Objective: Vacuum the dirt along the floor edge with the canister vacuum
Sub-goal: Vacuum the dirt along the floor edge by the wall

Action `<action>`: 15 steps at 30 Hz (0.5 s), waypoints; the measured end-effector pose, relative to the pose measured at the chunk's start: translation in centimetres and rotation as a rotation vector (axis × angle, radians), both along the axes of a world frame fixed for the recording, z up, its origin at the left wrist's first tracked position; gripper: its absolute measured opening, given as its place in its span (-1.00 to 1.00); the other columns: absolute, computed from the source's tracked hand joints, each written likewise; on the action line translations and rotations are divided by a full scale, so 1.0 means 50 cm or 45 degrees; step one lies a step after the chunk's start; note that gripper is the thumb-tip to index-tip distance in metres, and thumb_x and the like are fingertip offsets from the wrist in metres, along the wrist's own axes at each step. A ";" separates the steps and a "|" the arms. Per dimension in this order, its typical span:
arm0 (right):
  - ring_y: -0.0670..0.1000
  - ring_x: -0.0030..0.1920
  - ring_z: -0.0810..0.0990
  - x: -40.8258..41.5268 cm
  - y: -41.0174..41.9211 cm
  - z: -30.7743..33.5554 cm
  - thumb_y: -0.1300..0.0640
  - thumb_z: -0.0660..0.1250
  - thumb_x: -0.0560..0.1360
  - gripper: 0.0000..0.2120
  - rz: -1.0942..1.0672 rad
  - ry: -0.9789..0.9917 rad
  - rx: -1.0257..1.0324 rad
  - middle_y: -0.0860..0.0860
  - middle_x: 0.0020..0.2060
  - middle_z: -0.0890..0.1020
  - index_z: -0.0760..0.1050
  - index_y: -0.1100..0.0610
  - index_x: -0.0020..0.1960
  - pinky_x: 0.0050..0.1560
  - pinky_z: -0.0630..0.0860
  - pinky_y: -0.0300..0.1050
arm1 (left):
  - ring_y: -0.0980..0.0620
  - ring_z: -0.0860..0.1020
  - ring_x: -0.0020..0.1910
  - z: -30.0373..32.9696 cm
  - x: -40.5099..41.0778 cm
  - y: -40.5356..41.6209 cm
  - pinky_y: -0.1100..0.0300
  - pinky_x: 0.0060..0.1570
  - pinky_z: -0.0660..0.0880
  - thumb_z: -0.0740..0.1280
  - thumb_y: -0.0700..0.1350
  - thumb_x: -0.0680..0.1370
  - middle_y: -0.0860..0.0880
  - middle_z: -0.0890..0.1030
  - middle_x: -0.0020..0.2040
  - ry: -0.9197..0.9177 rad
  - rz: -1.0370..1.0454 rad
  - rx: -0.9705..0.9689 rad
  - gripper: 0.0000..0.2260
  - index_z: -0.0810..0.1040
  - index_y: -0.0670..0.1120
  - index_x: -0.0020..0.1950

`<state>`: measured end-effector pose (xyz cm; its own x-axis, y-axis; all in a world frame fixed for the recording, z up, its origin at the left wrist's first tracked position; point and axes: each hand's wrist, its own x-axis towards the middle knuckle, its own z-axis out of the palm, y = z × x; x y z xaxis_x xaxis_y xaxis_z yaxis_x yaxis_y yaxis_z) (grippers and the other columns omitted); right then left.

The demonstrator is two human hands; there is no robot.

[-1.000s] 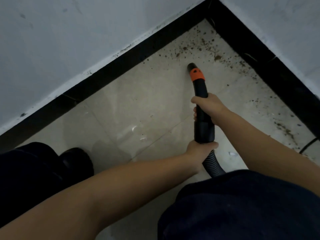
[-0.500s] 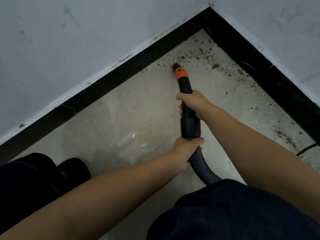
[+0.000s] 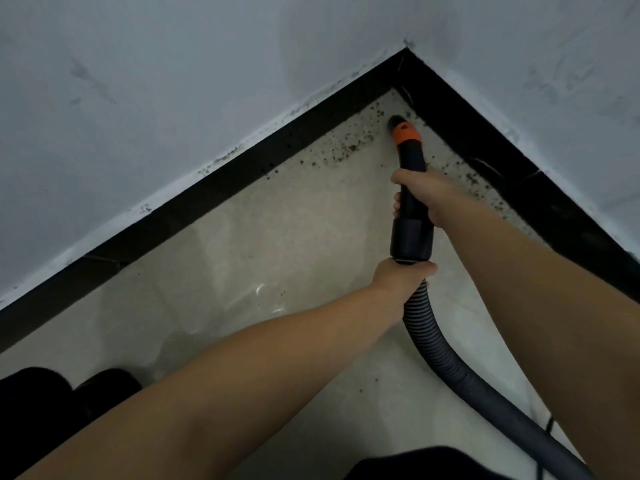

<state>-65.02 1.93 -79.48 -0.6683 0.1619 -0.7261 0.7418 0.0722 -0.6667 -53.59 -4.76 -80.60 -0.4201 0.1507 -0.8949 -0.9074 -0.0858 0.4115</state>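
A black vacuum wand with an orange collar (image 3: 408, 132) points into the floor corner, its nozzle tip (image 3: 394, 121) near the black skirting (image 3: 242, 174). My right hand (image 3: 420, 194) grips the wand's upper tube. My left hand (image 3: 401, 277) grips the wand's lower end, where the ribbed grey hose (image 3: 446, 362) joins. Brown dirt specks (image 3: 341, 150) lie along the left skirting, and more dirt (image 3: 474, 183) runs along the right skirting. The canister itself is out of sight.
Two white walls (image 3: 173, 81) meet at the corner, with black skirting at their base. The beige tiled floor (image 3: 277, 254) spreads towards me. A dark shoe (image 3: 104, 386) and my dark trouser legs sit at lower left and bottom. A thin black cord (image 3: 550, 427) lies at lower right.
The nozzle has moved forward and right, deeper into the corner. Both hands kept their grip and went with it; my view shifted so the corner sits lower in the frame.
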 end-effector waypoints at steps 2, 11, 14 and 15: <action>0.00 -0.61 0.49 -0.028 0.016 -0.001 0.22 0.33 0.52 -0.82 0.017 0.006 0.010 0.11 -0.41 0.49 0.37 0.24 0.04 -0.53 0.52 -0.17 | -0.06 0.54 -0.19 -0.005 -0.028 0.017 0.09 -0.06 0.51 0.44 -0.19 0.46 -0.08 0.54 -0.20 0.004 -0.004 -0.005 -0.86 0.48 -0.08 -0.20; 0.00 -0.58 0.50 -0.115 0.059 -0.001 0.22 0.33 0.50 -0.84 0.167 0.007 0.014 0.10 -0.41 0.48 0.36 0.21 -0.01 -0.45 0.55 -0.14 | -0.15 0.57 0.12 -0.006 -0.105 0.068 0.01 0.06 0.50 0.46 -0.13 0.45 -0.18 0.59 0.14 -0.014 0.016 0.016 -0.65 0.54 -0.20 0.19; -0.01 -0.57 0.50 -0.123 0.055 0.001 0.22 0.33 0.50 -0.82 0.210 0.002 0.006 0.09 -0.40 0.48 0.35 0.21 0.01 -0.44 0.55 -0.14 | -0.14 0.56 0.08 -0.002 -0.111 0.067 0.04 0.00 0.49 0.46 -0.12 0.46 -0.17 0.59 0.11 -0.029 0.037 0.028 -0.63 0.54 -0.20 0.22; -0.01 -0.57 0.50 -0.124 0.053 0.001 0.22 0.33 0.51 -0.82 0.221 0.001 0.006 0.09 -0.40 0.49 0.35 0.21 0.02 -0.44 0.55 -0.14 | -0.12 0.56 0.06 -0.001 -0.111 0.065 0.05 -0.01 0.48 0.46 -0.12 0.46 -0.16 0.58 0.08 -0.029 0.041 0.034 -0.64 0.54 -0.20 0.21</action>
